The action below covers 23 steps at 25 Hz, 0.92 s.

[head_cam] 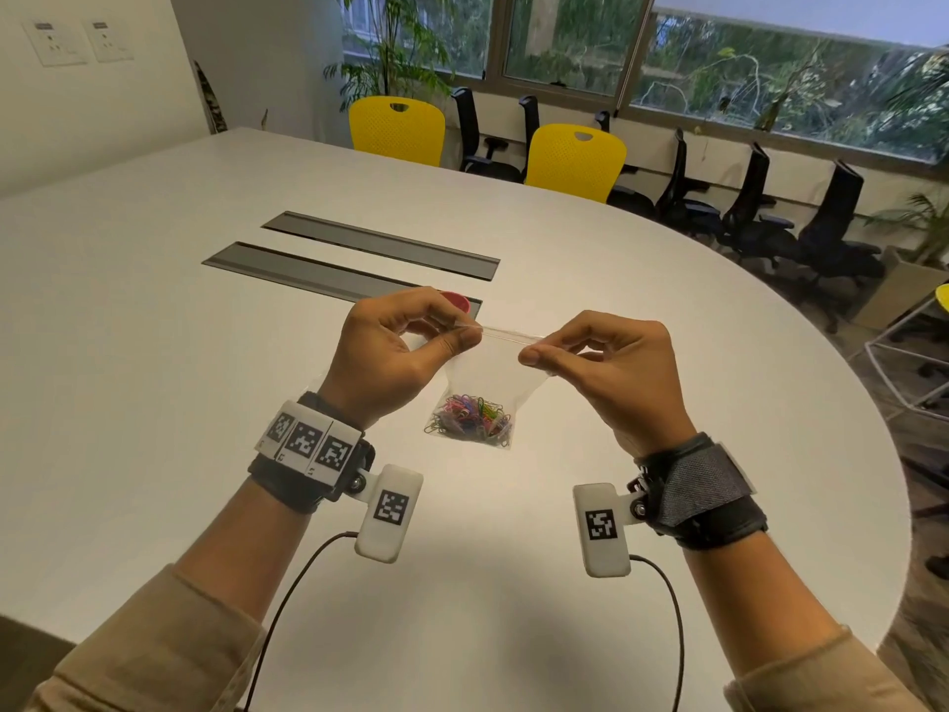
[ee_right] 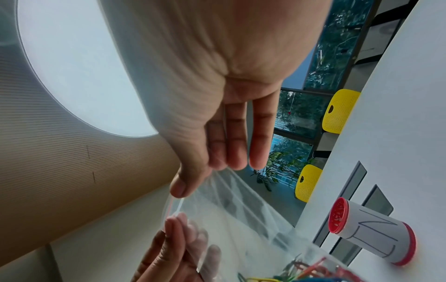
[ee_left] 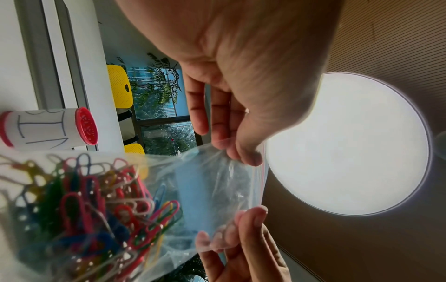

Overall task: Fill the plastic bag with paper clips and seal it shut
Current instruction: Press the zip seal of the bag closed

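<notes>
A clear zip bag [head_cam: 488, 375] hangs above the white table [head_cam: 154, 352], its bottom full of coloured paper clips [head_cam: 470, 416]. My left hand [head_cam: 405, 346] pinches the left end of the zip strip [head_cam: 506, 332] and my right hand [head_cam: 601, 359] pinches the right end, with the strip stretched flat between them. In the left wrist view my left hand [ee_left: 241, 152] grips the bag's top and the paper clips [ee_left: 84, 209] fill the lower left. In the right wrist view my right hand's thumb [ee_right: 183, 183] presses on the zip strip [ee_right: 175, 206].
A white pot with a red rim [ee_right: 369, 231] lies on its side behind the bag, next to two grey cable hatches [head_cam: 359, 259] set in the table. Yellow chairs [head_cam: 398, 128] and black chairs stand along the far edge, under the windows.
</notes>
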Each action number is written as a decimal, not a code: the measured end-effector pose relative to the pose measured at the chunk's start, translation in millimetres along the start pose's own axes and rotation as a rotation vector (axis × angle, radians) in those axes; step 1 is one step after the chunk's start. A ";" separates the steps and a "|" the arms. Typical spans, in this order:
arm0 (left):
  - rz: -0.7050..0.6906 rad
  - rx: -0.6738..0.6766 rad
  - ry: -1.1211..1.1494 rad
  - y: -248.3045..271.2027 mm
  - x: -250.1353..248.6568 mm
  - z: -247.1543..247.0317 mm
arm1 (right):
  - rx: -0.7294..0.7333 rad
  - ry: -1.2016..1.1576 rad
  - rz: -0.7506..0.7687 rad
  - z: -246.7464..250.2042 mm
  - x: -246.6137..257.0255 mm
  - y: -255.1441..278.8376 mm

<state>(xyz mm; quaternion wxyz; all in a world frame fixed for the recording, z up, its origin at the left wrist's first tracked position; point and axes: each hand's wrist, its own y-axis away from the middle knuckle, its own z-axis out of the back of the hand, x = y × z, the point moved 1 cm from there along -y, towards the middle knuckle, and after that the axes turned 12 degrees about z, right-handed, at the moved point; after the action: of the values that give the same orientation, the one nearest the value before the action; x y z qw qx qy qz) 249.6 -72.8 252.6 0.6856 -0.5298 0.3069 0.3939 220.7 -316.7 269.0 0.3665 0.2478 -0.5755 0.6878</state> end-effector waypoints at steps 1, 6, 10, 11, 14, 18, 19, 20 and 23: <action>0.006 0.000 0.004 0.5 0.7 0.1 | 0.002 -0.006 -0.007 0.3 0.3 0.2; 0.118 -0.057 0.093 4.8 4.7 -2.8 | 0.032 -0.021 0.013 -4.7 0.6 -0.7; 0.148 -0.052 0.129 6.2 5.2 3.2 | 0.033 -0.049 0.002 -4.1 -2.6 0.9; 0.145 -0.045 0.129 6.3 4.8 5.1 | 0.019 -0.061 -0.011 -3.7 -3.8 1.0; 0.141 -0.035 0.142 7.7 4.7 6.4 | -0.020 -0.048 -0.018 -5.2 -3.3 0.1; 0.162 -0.047 0.145 9.5 10.9 6.4 | 0.011 -0.020 -0.019 -10.4 -2.8 -0.6; 0.168 -0.051 0.152 9.3 12.3 6.2 | 0.023 -0.016 -0.009 -10.9 -1.8 -0.6; 0.172 -0.052 0.156 8.8 12.7 6.7 | 0.032 -0.012 0.003 -11.5 -1.2 -0.9; 0.166 -0.049 0.163 8.6 11.2 8.2 | 0.032 -0.005 0.000 -12.5 -0.1 -2.4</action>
<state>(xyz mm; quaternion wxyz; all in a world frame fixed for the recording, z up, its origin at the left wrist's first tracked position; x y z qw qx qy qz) 247.8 -61.4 241.1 0.6102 -0.5495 0.3945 0.4123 223.7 -304.4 267.8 0.3612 0.2555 -0.5655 0.6961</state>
